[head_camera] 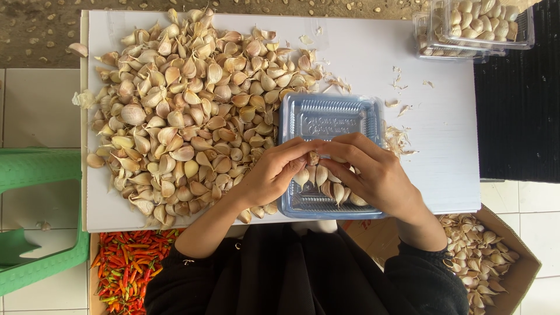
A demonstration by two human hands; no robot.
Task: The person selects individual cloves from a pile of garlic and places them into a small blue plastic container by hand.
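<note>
A: Nearest stuff first?

B: Black sleeves at the bottom edge. Red and green chillies (125,265) in a box on the person's left, down by the floor. Cardboard box (513,274) on the right holds more loose garlic, mostly skins and cloves.

A: Hands?

B: Both over the near end of a clear blue tray (326,119). Left hand (271,172) and right hand (373,172) meet fingertip to fingertip, fingers curled in, pinching one clove (313,157) between them. Neither hand is spread; both pressed close on that clove.

A: How does the clove look?

B: Small, brownish tan, mostly hidden by fingertips. Can't tell if the skin is on or off. It sits just above the tray's near half, not resting on it.

A: In the tray?

B: A row of pale cloves (326,184) at the near end, partly under the hands. The far half of the tray is bare plastic.

A: Tray's on what?

B: White counter (443,128). Near edge of tray is close to the counter's near edge.

A: Left of it?

B: Big garlic pile (186,111), unpeeled cloves, cream to tan, touching the tray's left side and spreading toward the far left corner.

A: Further out?

B: Papery skin scraps (399,140) right of the tray. At the far right corner, stacked clear containers (475,29) filled with garlic. Green stool (35,221) off the counter's left side.
</note>
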